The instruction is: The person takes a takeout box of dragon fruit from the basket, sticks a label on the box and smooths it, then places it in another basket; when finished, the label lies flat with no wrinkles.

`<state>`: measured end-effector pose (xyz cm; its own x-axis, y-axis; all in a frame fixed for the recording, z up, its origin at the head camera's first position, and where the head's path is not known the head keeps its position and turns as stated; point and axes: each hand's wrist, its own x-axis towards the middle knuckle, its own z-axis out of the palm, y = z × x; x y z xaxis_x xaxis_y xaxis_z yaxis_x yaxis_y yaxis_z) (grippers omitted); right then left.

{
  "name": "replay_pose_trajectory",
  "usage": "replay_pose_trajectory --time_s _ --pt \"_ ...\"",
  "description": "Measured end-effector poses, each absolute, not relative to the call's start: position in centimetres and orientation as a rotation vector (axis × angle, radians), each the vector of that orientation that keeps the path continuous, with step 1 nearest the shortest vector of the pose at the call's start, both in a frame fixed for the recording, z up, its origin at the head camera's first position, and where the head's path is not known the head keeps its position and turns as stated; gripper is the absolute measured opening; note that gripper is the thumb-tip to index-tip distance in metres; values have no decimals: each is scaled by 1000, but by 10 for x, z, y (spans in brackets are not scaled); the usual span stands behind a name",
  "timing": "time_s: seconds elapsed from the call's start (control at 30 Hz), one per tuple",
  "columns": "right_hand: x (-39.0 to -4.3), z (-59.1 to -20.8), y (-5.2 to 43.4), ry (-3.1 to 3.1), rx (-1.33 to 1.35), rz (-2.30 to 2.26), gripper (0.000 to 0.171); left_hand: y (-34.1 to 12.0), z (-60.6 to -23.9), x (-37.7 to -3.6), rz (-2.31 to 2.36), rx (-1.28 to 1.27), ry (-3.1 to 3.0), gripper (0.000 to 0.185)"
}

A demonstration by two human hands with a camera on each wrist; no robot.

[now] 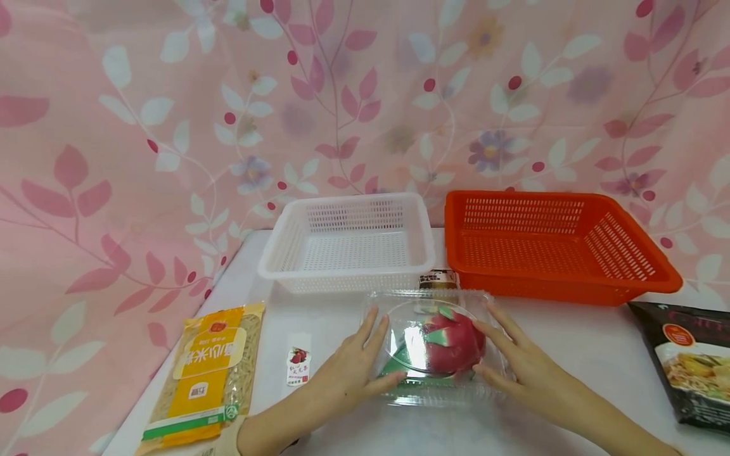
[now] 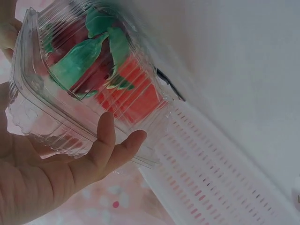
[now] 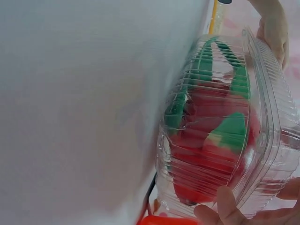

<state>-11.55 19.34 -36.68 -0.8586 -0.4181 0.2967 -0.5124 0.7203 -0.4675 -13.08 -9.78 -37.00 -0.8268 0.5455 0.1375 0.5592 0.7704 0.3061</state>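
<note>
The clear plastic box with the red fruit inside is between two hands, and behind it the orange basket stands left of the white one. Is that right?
Not quite: the head view shows the orange basket right of the white basket. The clear plastic box, with the red fruit inside, is indeed between the left hand and right hand.

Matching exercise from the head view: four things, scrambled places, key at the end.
Things
1. Clear plastic lidded box
2. White perforated plastic basket
3. Orange-red perforated plastic basket
4. Yellow-and-clear plastic packet of pale noodles

Places (as seen in the head view)
A. At the back, the right one of a pair
B. Farthest left of the four
C. Between the left hand and the right hand
D. At the back, the left one of a pair

Pairs: 1-C, 2-D, 3-A, 4-B
</note>
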Motion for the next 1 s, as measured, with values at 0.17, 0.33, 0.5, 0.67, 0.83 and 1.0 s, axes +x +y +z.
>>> replay_pose_trajectory --time_s 0.17,0.33,0.5,0.67,0.83,1.0 --pt "-117 -372 191 -2737 753 819 65 -99 -374 -131 -529 -917 -2904 83" --pt "-119 -373 191 -2733 763 839 66 -100 -375 -134 -558 -912 -2914 82" --pt "-123 -374 193 -2767 728 875 71 -102 -376 -137 -609 -903 -2952 84" --pt "-124 -374 193 -2784 697 833 68 -109 -374 -135 -634 -896 -2984 84" --pt "-123 -372 192 -2784 665 715 69 -120 -371 -133 -662 -844 -2993 77" --pt "-124 -367 188 -2693 686 624 66 -131 -369 -131 -702 -761 -2988 72"
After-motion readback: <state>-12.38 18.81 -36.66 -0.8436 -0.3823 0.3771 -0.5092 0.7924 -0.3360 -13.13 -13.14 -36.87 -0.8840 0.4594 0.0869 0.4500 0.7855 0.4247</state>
